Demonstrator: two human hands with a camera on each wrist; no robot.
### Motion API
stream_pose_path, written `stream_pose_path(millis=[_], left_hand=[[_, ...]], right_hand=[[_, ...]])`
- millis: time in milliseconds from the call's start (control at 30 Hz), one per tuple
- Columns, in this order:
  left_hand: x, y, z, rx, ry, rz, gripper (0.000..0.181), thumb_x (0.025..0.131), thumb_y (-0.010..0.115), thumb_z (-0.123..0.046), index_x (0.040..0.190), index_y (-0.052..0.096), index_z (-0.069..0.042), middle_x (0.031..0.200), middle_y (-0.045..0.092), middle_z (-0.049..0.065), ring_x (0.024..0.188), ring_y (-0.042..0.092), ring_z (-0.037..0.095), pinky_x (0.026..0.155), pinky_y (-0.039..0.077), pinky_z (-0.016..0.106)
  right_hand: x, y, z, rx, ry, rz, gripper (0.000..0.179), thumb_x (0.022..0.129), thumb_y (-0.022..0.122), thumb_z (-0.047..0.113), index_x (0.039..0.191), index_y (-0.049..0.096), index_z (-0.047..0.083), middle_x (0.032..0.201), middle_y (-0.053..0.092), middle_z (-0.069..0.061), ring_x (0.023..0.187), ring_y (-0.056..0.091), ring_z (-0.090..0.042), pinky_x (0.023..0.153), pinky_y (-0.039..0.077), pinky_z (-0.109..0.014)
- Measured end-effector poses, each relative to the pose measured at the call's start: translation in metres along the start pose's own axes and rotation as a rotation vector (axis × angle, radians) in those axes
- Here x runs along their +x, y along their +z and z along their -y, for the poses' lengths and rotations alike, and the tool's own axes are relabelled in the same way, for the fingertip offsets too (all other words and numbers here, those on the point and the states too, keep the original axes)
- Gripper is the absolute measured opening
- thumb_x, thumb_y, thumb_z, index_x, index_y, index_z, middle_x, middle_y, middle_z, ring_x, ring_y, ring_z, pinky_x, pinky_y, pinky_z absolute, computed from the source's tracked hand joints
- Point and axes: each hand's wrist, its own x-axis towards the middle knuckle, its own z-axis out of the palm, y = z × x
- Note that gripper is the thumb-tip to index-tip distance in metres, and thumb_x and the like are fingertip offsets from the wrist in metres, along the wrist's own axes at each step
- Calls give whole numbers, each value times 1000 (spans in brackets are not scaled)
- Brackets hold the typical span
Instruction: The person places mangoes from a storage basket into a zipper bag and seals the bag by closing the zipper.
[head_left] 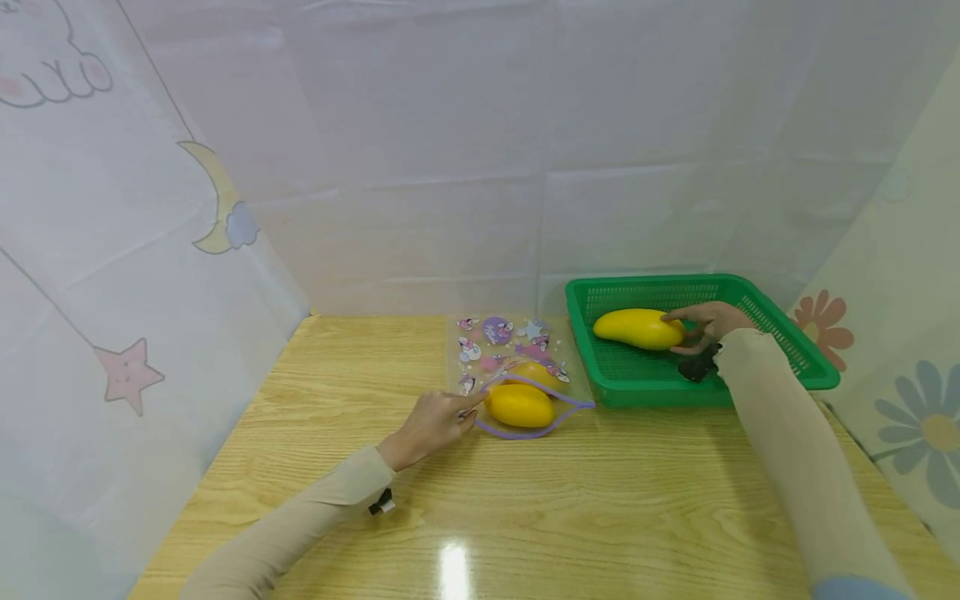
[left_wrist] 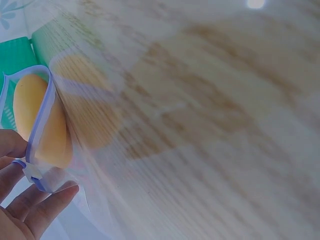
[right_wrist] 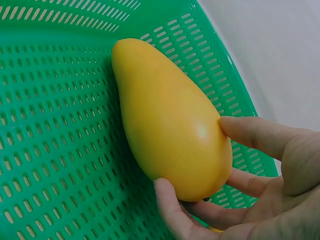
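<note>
My right hand (head_left: 712,323) grips the rounded end of a yellow mango (head_left: 633,328) inside the green basket (head_left: 660,396). In the right wrist view the thumb and fingers spread around this mango (right_wrist: 172,120), which lies against the perforated basket wall. At the centre of the table is a clear zip bag (head_left: 467,332) with a printed pattern and a purple zip edge. Two mangoes lie in it, a front mango (head_left: 520,407) at the gaping mouth and a rear mango (head_left: 546,377) behind. My left hand (head_left: 433,427) pinches the bag's left corner, near the zip slider (left_wrist: 33,171).
The basket's raised rim stands right of the bag on the wooden table (head_left: 360,358). A bit of yellow (right_wrist: 215,229) shows beneath the right hand. Pale patterned sheets (head_left: 420,167) hang behind and at both sides of the table.
</note>
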Motion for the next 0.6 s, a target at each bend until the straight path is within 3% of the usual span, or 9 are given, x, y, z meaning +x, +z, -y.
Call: stream_pose_path(millis=[67,167,267,400,467,600], left_hand=[[0,-1,-1,5,-4,1,35,82,74,-1,118,72,-4,68,70,1,44,23,-5,40,22,10],[1,-1,-2,12,-10,8,35,83,74,-2,118,72,-4,66,70,0,44,24,-5,40,22,10],[1,-1,-2,10,-15,13,35,83,74,-2,118,72,-4,69,71,1,44,24,-4,39,23,10],[1,0,-1,4,-13,9,36,83,74,-2,119,72,-4,73,73,3,44,24,-5,39,23,10],[0,0,-1,3,-10,4,37,83,74,-2,119,72,-4,73,73,3,44,24,-5,39,23,10],[1,1,-1,7,-8,-2,37,82,74,-2,119,72,-4,71,72,2,44,22,-5,39,23,11]], right_hand=[[1,3,2,72,46,-32,79,98,62,15,158,10,8,158,-17,-30,146,9,-45,103,44,-46],[-1,4,3,120,39,-14,67,99,60,9,154,24,11,158,-22,-25,147,3,-43,103,43,-48],[-4,5,4,210,45,-5,74,98,59,4,156,14,12,157,-27,-21,147,1,-42,104,42,-48],[-5,6,6,296,74,-13,96,97,62,5,154,-14,16,157,-28,-17,147,2,-38,105,41,-44],[-5,4,6,316,66,-4,88,98,59,3,155,-7,15,158,-28,-13,148,0,-36,106,40,-43],[-6,1,7,390,80,12,89,97,59,2,156,-7,19,159,-27,-7,148,-1,-33,106,40,-42]])
